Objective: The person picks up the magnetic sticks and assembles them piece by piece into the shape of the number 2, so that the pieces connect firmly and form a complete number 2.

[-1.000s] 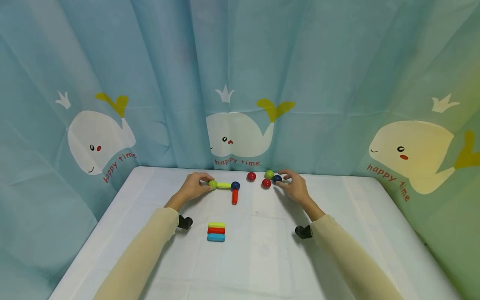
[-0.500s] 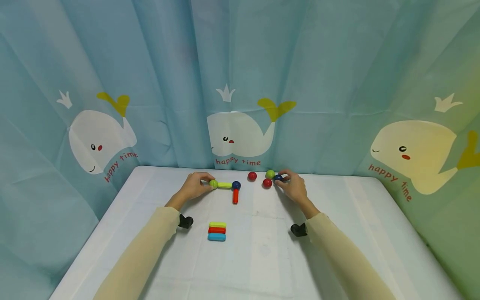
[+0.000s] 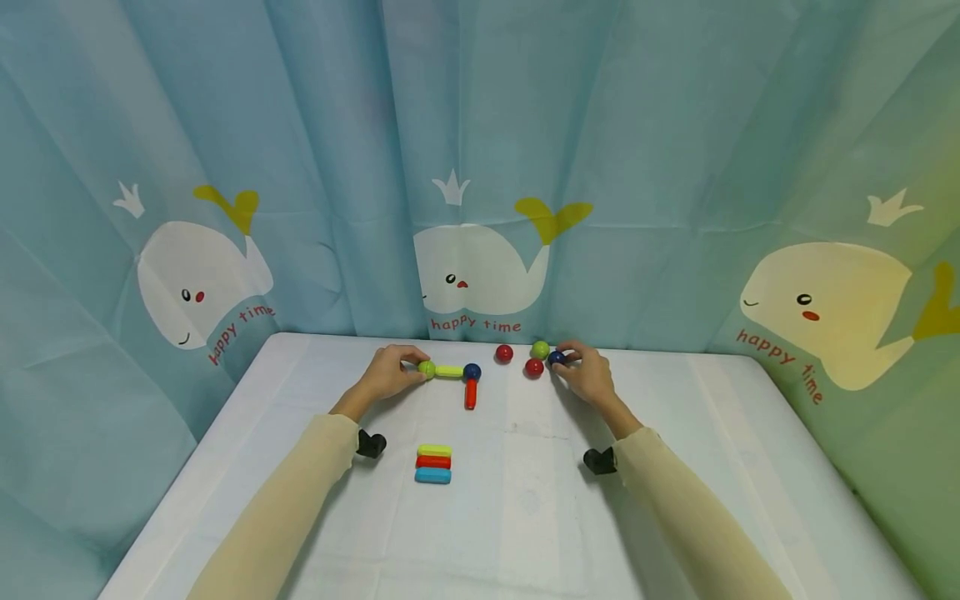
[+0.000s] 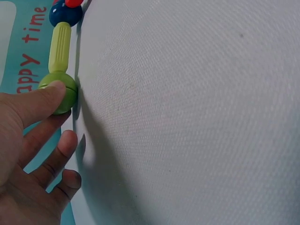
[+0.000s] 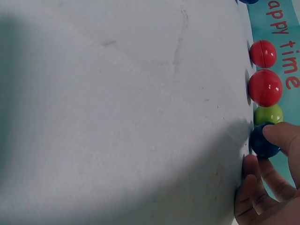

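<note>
Whale-print curtain (image 3: 660, 108) behind a white-covered desk (image 3: 517, 533). Left hand (image 3: 385, 373): fingers pinch a green ball (image 3: 427, 369); rightward from them, apparently joined, yellow-green stick (image 3: 450, 372), corner blue ball (image 3: 472, 372), red stick (image 3: 471, 395) pointing toward the person. Right hand (image 3: 590, 376): fingers pinch a single blue ball (image 3: 556, 357); two red balls (image 3: 534, 368) and second green ball (image 3: 541, 350) just left of them. Judged partway: two sticks linked; three loose sticks (image 3: 433, 462), nearer the person than left fingers, unused.
</note>
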`<state>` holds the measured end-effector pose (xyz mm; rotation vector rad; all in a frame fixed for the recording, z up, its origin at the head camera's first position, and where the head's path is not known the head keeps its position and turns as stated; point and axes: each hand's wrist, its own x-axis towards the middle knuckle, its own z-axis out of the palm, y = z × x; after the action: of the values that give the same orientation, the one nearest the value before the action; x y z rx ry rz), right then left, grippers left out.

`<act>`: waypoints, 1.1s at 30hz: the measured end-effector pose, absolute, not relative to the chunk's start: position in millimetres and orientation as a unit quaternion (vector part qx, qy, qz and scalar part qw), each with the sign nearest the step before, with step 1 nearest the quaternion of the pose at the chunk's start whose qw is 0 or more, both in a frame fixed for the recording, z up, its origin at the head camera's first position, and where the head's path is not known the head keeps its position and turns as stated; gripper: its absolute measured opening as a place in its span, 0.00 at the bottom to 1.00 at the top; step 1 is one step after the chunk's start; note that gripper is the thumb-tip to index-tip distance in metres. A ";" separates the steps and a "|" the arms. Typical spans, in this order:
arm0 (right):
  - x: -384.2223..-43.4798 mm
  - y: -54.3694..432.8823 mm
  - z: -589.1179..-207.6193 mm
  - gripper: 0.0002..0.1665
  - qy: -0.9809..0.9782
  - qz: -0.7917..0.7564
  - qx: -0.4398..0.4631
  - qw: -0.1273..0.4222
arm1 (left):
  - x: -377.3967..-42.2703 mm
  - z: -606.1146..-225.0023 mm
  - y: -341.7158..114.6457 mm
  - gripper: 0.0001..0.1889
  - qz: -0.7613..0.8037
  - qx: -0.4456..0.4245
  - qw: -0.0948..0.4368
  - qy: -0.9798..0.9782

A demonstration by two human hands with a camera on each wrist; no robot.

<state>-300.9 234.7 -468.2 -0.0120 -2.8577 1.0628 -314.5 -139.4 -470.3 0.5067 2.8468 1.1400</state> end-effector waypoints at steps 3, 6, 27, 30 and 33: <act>-300.7 237.0 -469.0 0.21 -0.934 0.354 0.004 0.044 | -314.1 -470.1 -138.6 0.14 0.368 0.165 0.016 0.915; -298.9 239.3 -468.8 0.20 -0.931 0.361 0.017 0.041 | -313.4 -470.3 -138.1 0.14 0.371 0.164 0.018 0.914; -266.9 240.2 -455.1 0.19 -0.921 0.382 0.070 0.028 | -313.8 -469.6 -138.4 0.14 0.366 0.166 0.019 0.916; -261.7 234.9 -452.3 0.19 -0.918 0.387 0.082 0.031 | -314.3 -470.1 -138.9 0.14 0.362 0.165 0.021 0.917; -256.8 229.4 -450.5 0.19 -0.913 0.395 0.095 0.032 | -315.1 -470.9 -139.8 0.14 0.361 0.163 0.023 0.918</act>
<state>-256.8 229.4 -450.5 0.2915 -2.8120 1.2173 -315.1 -139.8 -470.9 0.5051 2.8423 1.1170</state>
